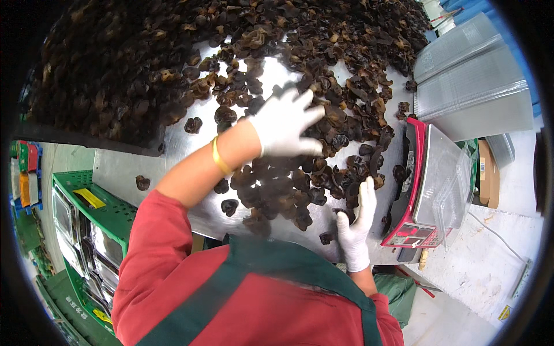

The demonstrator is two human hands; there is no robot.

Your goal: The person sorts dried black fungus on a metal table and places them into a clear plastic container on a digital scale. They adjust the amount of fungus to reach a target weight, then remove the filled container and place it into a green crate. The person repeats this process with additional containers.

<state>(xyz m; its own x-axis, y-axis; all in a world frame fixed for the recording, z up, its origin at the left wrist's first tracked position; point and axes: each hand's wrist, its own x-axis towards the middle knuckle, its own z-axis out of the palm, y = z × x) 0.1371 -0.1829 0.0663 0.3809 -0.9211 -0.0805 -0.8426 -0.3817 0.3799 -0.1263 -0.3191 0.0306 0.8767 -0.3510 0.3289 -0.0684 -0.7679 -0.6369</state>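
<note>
Dark brown wood ear mushrooms lie loosely over a shiny metal table in front of me. Reaching over the scattered pieces, my left hand wears a white glove with its fingers spread, and nothing shows in its grasp. A yellow band circles that wrist. My right hand, also gloved in white, is held edgewise at the right side of the loose mushrooms, thumb apart from the straight fingers. Its fingertips are beside several pieces. The palm side of my left hand is hidden.
A deep heap of wood ears covers the far and left side. At right stand a red digital scale with a clear plastic tray on it, and stacked clear containers. A green crate at left holds packed trays.
</note>
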